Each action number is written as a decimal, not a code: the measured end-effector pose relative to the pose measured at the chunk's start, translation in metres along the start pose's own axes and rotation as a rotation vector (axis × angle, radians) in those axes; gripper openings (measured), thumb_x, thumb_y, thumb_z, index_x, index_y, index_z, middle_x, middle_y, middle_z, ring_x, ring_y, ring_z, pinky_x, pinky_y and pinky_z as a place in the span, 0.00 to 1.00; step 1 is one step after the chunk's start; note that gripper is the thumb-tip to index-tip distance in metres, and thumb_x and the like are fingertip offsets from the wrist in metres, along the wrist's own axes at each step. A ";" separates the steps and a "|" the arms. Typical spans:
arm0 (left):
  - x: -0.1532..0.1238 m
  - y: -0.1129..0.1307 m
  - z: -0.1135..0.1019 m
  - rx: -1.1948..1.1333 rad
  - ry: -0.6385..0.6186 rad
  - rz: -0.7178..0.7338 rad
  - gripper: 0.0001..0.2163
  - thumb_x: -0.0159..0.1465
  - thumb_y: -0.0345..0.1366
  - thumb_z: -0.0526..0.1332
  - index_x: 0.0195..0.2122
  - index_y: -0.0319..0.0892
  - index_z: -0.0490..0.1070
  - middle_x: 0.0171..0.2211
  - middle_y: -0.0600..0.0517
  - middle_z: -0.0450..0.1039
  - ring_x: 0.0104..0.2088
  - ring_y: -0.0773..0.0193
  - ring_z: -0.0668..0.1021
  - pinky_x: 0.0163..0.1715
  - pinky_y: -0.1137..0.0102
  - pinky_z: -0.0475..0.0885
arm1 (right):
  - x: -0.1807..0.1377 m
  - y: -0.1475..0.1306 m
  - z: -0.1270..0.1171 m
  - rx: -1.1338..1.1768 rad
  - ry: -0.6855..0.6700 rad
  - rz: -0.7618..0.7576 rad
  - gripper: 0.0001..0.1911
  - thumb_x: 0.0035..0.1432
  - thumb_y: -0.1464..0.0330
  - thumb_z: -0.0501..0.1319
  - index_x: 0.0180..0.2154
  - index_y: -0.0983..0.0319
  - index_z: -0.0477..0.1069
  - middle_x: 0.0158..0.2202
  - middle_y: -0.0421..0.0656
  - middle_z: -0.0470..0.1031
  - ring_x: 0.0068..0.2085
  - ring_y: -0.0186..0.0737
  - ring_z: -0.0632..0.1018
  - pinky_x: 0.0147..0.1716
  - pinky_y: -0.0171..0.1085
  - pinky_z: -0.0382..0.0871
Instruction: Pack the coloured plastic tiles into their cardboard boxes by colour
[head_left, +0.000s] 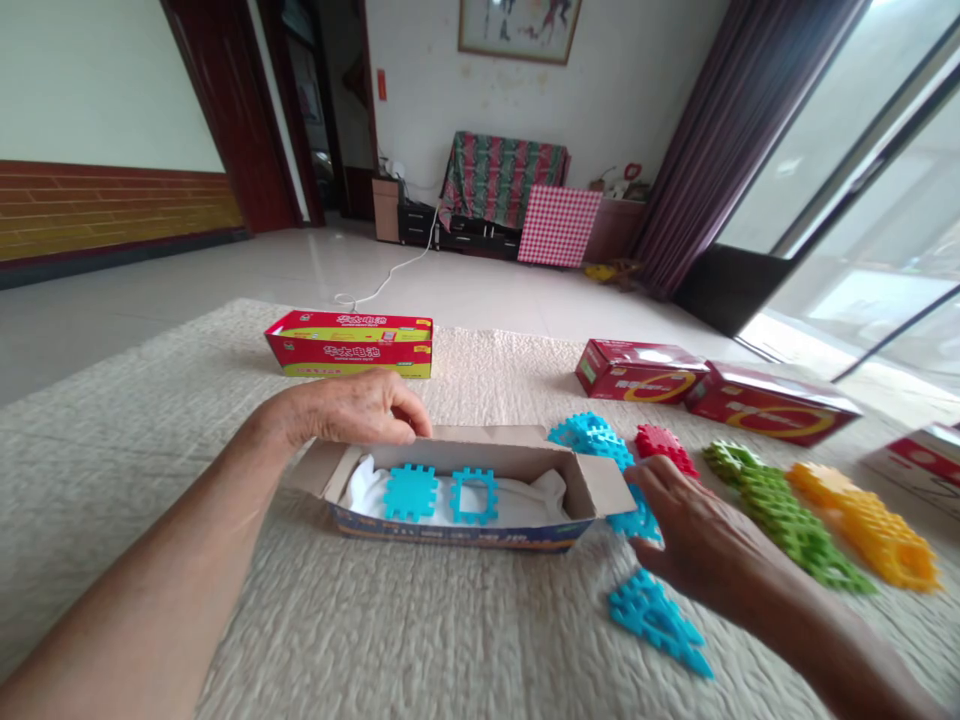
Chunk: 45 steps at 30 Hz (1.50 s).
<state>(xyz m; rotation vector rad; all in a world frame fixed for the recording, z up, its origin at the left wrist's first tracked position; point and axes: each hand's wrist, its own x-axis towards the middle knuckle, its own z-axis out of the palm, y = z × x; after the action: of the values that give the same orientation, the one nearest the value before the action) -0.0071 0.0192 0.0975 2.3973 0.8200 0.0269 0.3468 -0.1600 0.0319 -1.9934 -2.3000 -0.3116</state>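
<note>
An open cardboard box (450,535) lies on the quilted cover, with white cloth (517,495) lining it. Inside, on the cloth, rest a solid blue interlocking tile (411,492) and a blue frame-shaped tile (474,497). My left hand (367,408) is closed at the box's back edge, fingers curled over the rim. My right hand (671,520) is by the box's right flap, thumb and fingers apart around blue tiles (636,518) on the cover; whether it touches them I cannot tell. Other blue tiles lie in front (656,618) and behind (591,437).
Right of my right hand lie a red tile group (666,450), green tiles (787,520) and yellow tiles (870,525). A red and yellow box (352,345) stands behind my left hand. Dark red boxes (641,372) stand at the back right.
</note>
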 end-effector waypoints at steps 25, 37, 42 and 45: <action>0.002 0.004 0.002 0.007 0.010 0.004 0.14 0.52 0.31 0.57 0.35 0.46 0.81 0.31 0.55 0.80 0.33 0.65 0.78 0.31 0.76 0.67 | 0.044 -0.063 -0.059 0.470 -0.025 -0.166 0.18 0.51 0.68 0.63 0.46 0.58 0.70 0.42 0.44 0.73 0.39 0.38 0.75 0.39 0.36 0.71; 0.002 0.005 0.001 0.009 -0.012 -0.010 0.14 0.53 0.31 0.57 0.37 0.45 0.80 0.33 0.55 0.80 0.34 0.65 0.78 0.32 0.76 0.67 | 0.046 -0.060 -0.058 0.442 0.032 -0.137 0.26 0.48 0.68 0.64 0.51 0.60 0.67 0.47 0.48 0.71 0.43 0.43 0.76 0.42 0.41 0.73; 0.002 0.005 0.000 0.028 -0.052 -0.010 0.15 0.54 0.31 0.56 0.39 0.43 0.80 0.34 0.55 0.80 0.35 0.66 0.78 0.33 0.77 0.67 | 0.042 -0.059 -0.063 0.435 0.109 -0.180 0.17 0.54 0.68 0.61 0.47 0.58 0.69 0.46 0.45 0.73 0.43 0.42 0.75 0.40 0.40 0.72; 0.003 0.003 0.000 0.026 -0.049 -0.001 0.14 0.55 0.31 0.56 0.39 0.43 0.80 0.35 0.55 0.80 0.35 0.66 0.78 0.33 0.77 0.67 | 0.042 -0.070 -0.069 0.519 0.029 -0.208 0.09 0.62 0.68 0.55 0.42 0.57 0.72 0.38 0.41 0.76 0.35 0.35 0.76 0.34 0.34 0.69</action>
<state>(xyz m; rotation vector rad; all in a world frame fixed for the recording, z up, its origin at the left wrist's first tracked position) -0.0034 0.0189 0.0984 2.4121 0.8034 -0.0431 0.2667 -0.1430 0.1008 -1.4953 -2.2678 0.2254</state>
